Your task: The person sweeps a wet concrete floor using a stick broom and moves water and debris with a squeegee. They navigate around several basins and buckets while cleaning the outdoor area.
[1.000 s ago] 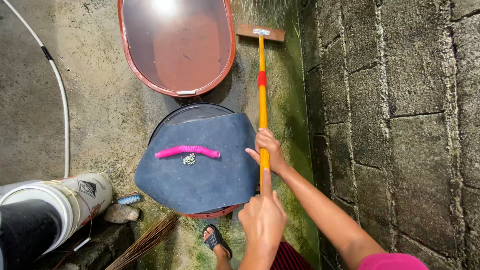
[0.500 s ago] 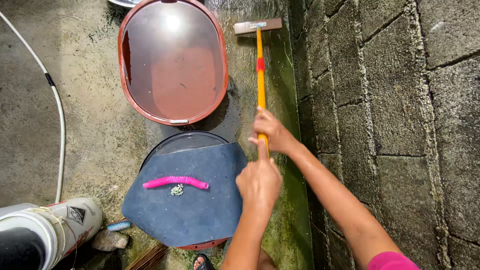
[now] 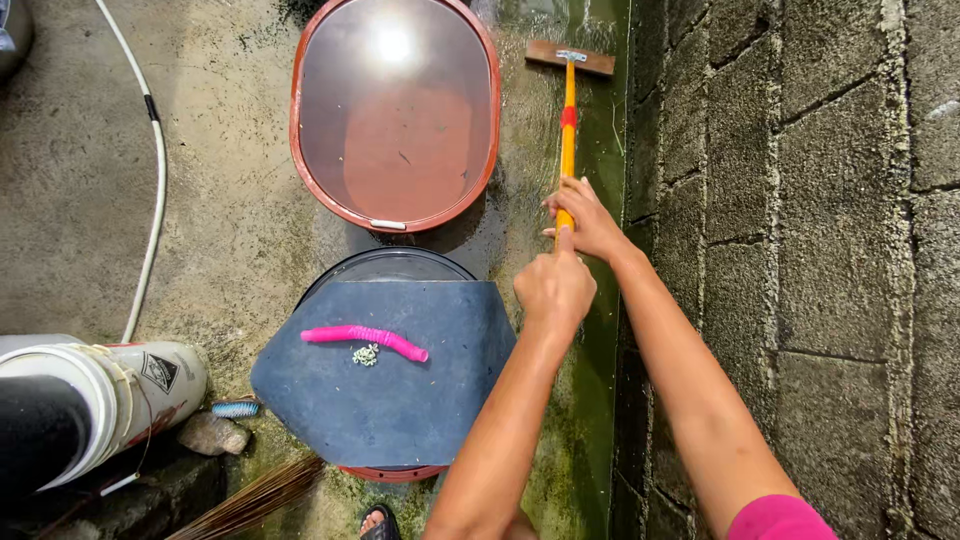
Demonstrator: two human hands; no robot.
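Note:
Both my hands grip the yellow handle of a long scrub brush (image 3: 568,140). My right hand (image 3: 585,217) holds the handle higher up, just below a red band. My left hand (image 3: 555,288) holds its near end, index finger stretched along it. The brush's brown wooden head (image 3: 570,58) rests on the wet, green-stained strip of concrete floor at the foot of the block wall.
A red oval tub (image 3: 396,218) full of water lies to the left of the brush. Nearer me a dark sheet (image 3: 400,400) covers a round basin, with a pink ribbed tube (image 3: 364,340) on it. A white bucket (image 3: 90,410), a white hose (image 3: 150,200) and a straw broom (image 3: 255,500) are at the left. The block wall (image 3: 800,250) closes the right.
Both hands have pushed the brush forward along the wall; the head has moved farther from me, and my view has shifted forward and left.

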